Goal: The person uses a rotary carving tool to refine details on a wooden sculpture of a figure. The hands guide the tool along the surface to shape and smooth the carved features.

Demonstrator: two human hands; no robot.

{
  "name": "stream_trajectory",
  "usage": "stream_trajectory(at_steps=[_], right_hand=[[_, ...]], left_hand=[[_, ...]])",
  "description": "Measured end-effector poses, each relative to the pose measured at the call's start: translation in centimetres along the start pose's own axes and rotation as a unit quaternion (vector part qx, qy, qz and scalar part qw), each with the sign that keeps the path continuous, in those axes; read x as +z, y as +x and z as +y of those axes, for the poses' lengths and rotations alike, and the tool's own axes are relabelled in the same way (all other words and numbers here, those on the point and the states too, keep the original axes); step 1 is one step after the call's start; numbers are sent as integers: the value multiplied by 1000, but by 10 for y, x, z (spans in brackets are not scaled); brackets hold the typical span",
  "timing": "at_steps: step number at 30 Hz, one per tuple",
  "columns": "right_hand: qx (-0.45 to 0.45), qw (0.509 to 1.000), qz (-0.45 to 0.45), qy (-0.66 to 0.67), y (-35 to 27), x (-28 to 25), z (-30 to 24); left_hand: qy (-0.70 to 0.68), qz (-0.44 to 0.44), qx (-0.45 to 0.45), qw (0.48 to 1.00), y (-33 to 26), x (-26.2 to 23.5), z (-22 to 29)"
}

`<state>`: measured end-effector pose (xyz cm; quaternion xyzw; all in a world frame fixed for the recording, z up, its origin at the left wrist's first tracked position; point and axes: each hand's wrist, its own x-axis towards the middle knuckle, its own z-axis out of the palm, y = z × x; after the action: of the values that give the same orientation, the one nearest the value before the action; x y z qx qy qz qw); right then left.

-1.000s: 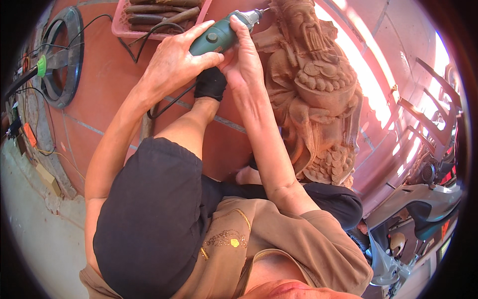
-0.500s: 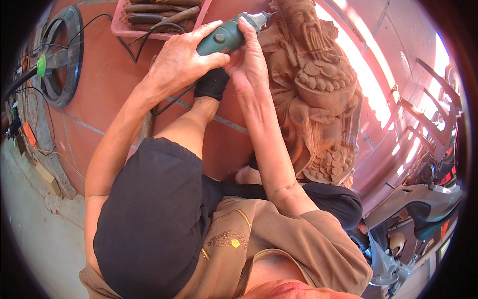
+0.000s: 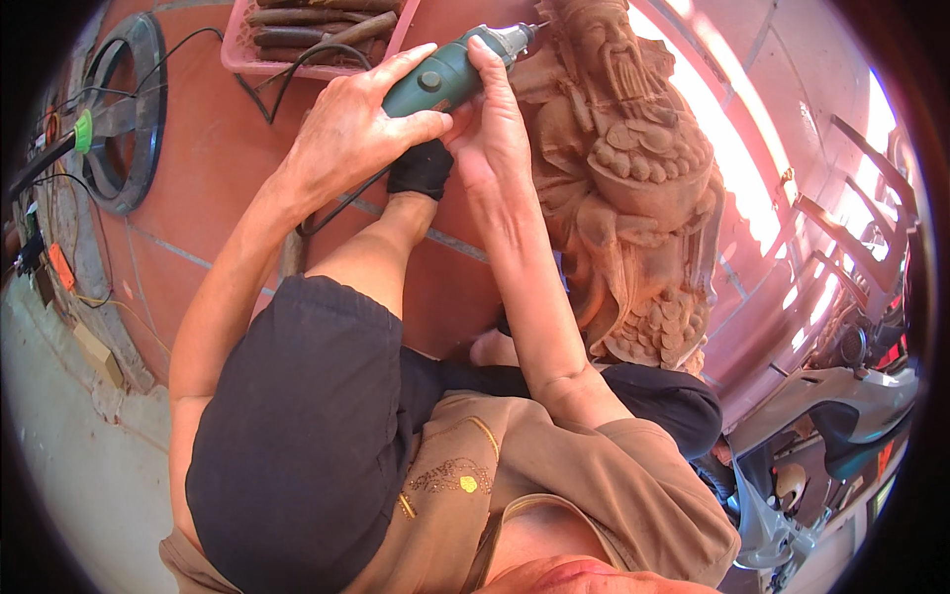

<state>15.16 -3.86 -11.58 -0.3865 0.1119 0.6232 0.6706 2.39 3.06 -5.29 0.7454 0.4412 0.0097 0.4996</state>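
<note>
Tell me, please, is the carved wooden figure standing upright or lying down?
Upright: the reddish carved wooden figure stands on its base on the tiled floor, head topmost.

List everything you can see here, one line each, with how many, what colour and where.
Rotary tool: one, green with a grey nose, top centre, tip at the statue's head.
Statue: one, reddish-brown carved wood, bearded figure, upright right of centre.
Basket: one, pink, top edge, holding brown sticks.
Cord: one, black, running from the tool across the floor.
Round stand: one, black ring with a green part, upper left.
Tiled floor: red-brown, under everything.
Scooter: one, grey-white, lower right.
Shorts: black, bottom centre, on the person's leg.
Shirt: brown, bottom.
Left hand: one, gripping the tool's body.
Right hand: one, fingers on the tool near its nose.
</note>
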Motion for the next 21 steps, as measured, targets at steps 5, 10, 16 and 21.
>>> stream_trajectory(at_steps=[5,10,16,21], right_hand=[[-17,1000,26,7,7,0,-2],[-1,1000,17,8,1,0,3],[-3,1000,3,-5,3,5,6],[-11,1000,12,1,18,8,1]], left_hand=[[-15,32,30,999,8,8,-6],[0,25,19,1000,3,5,-8],[-20,11,6,1000,-2,-5,-3],[24,33,44,998,13,-7,-7]])
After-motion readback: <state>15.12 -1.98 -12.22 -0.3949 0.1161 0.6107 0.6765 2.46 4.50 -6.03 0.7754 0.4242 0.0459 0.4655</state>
